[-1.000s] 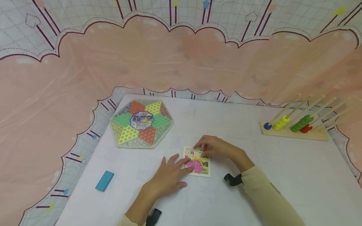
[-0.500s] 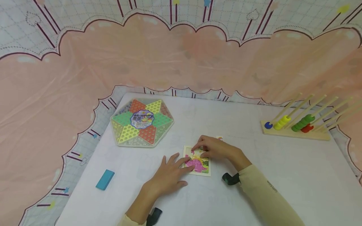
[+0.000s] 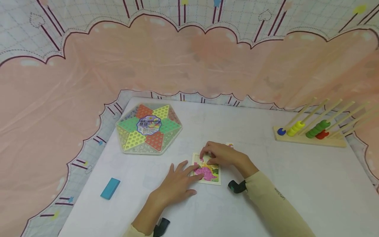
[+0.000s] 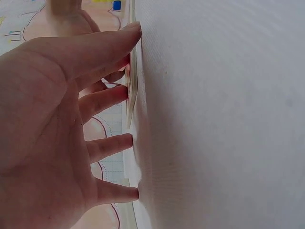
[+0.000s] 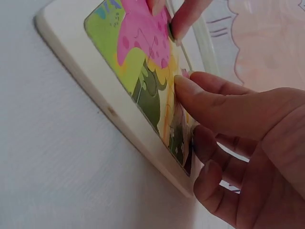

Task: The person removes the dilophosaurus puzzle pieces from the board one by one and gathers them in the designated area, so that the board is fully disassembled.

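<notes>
I saw the dinosaur puzzle [image 3: 209, 172] lying on the white table [image 3: 225, 214], in front of the hexagonal game board [image 3: 148, 129], to its right. Left hand [image 3: 177, 182] was spread, two fingertips on the puzzle. Right hand [image 3: 222, 154] had bent fingers, thumb touching the puzzle; I couldn't tell whether it pinched anything. Small printed piece [image 3: 230, 145] also lay right of the game board, bead rack [image 3: 308, 139] farther right, blue block [image 3: 110, 188] in front.

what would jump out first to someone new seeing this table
Probably the star-patterned game board at the far left, broad and brightly coloured. Next might come the bead stand at the far right. Then the pink dinosaur puzzle near the middle, with the left hand and right hand touching it.
</notes>
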`<state>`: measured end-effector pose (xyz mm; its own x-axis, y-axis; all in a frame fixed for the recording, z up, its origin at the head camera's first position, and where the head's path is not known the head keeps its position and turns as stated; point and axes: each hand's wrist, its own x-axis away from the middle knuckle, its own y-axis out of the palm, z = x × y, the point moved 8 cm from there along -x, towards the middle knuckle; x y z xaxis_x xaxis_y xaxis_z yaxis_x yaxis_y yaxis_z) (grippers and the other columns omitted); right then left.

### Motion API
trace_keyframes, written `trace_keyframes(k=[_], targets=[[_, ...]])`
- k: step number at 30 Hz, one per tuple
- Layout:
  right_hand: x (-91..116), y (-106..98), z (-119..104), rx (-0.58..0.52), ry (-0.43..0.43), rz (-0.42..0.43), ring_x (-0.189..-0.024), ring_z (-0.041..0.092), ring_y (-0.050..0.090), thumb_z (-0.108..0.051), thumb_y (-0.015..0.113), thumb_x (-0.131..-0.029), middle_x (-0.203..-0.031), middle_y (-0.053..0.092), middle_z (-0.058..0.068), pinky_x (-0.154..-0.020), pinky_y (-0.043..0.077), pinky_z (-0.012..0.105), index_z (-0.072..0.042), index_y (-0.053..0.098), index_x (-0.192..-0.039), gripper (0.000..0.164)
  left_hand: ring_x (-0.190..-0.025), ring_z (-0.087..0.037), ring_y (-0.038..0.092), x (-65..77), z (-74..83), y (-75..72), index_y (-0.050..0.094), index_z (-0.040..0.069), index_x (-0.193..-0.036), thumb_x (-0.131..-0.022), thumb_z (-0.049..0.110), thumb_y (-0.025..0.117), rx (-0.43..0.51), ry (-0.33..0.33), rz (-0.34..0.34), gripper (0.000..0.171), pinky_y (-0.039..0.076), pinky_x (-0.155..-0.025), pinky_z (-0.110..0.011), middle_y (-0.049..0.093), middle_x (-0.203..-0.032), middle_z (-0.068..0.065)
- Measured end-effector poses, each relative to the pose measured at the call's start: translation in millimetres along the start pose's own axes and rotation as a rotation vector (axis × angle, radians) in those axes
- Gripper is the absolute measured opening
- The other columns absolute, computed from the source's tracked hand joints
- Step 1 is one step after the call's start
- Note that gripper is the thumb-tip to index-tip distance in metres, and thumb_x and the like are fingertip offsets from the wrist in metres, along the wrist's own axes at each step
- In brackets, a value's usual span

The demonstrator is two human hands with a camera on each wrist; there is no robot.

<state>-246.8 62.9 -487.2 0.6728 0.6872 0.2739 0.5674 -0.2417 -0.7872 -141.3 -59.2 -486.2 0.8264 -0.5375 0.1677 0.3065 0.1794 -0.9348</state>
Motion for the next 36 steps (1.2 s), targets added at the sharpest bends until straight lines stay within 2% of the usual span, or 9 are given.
trace_keyframes(k=[10,14,19,24,30,33,36], targets=[[-1.6,0.7,0.7,-0.024,0.009,-0.014,-0.084,0.011,0.051,-0.017,0.077,-0.091,-0.112,0.060,0.000,-0.077,0.046,0.019,-0.021,0.070,-0.113,0.024,-0.153,-0.039,0.033,-0.5,-0.2,1.4,0.059,0.037,-0.143,-0.090,0.043,0.076,0.004,0.004,0.000,0.056,0.031,-0.112,-0.078,0.048,-0.159,0.001],[-1.4,1.2,0.6,-0.041,0.004,-0.016,-0.085,0.010,0.051,-0.016,0.077,-0.090,-0.106,0.061,-0.002,-0.078,0.047,0.018,-0.022,0.068,-0.112,0.024,-0.152,-0.040,0.033,-0.1,0.4,0.8,0.059,0.036,-0.143,-0.090,0.043,0.076,0.003,0.005,0.000,0.056,0.031,-0.112,-0.079,0.047,-0.159,0.002],[0.5,-1.4,-3.5,-0.042,-0.046,0.002,-0.082,0.010,0.051,-0.014,0.077,-0.090,-0.100,0.063,0.000,-0.076,0.047,0.020,-0.015,0.067,-0.115,0.027,-0.153,-0.039,0.033,0.1,0.9,0.9,0.059,0.036,-0.143,-0.090,0.042,0.076,0.002,0.002,-0.002,0.056,0.031,-0.112,-0.078,0.047,-0.159,0.002],[1.9,-2.5,0.3,-0.081,-0.004,0.013,-0.086,0.011,0.053,-0.014,0.077,-0.090,-0.103,0.066,0.002,-0.078,0.048,0.021,-0.010,0.064,-0.123,0.036,-0.152,-0.040,0.033,-0.1,1.4,0.1,0.058,0.035,-0.144,-0.089,0.042,0.076,-0.014,0.003,0.005,0.058,0.032,-0.112,-0.078,0.048,-0.159,0.000],[0.8,-1.7,8.2,-0.126,-0.021,0.027,-0.084,0.011,0.053,-0.016,0.078,-0.089,-0.095,0.064,0.002,-0.075,0.048,0.020,-0.008,0.067,-0.119,0.033,-0.152,-0.041,0.033,-1.4,2.3,1.6,0.056,0.034,-0.147,-0.090,0.043,0.075,-0.029,-0.007,-0.009,0.061,0.031,-0.111,-0.079,0.047,-0.159,-0.001],[0.5,-1.4,9.8,-0.135,-0.043,0.031,-0.084,0.011,0.054,-0.016,0.079,-0.089,-0.095,0.065,0.002,-0.075,0.048,0.020,-0.009,0.067,-0.117,0.031,-0.154,-0.038,0.031,-2.0,4.4,3.3,0.054,0.032,-0.148,-0.091,0.043,0.074,-0.031,-0.004,-0.028,0.062,0.030,-0.112,-0.079,0.043,-0.163,0.000],[-0.2,-1.4,10.5,-0.152,-0.054,0.031,-0.085,0.011,0.054,-0.016,0.079,-0.089,-0.097,0.066,0.001,-0.076,0.049,0.019,-0.011,0.068,-0.115,0.029,-0.157,-0.032,0.029,-2.2,8.1,5.1,0.052,0.026,-0.151,-0.092,0.044,0.072,-0.045,0.021,-0.049,0.064,0.027,-0.119,-0.072,0.038,-0.166,0.002]])
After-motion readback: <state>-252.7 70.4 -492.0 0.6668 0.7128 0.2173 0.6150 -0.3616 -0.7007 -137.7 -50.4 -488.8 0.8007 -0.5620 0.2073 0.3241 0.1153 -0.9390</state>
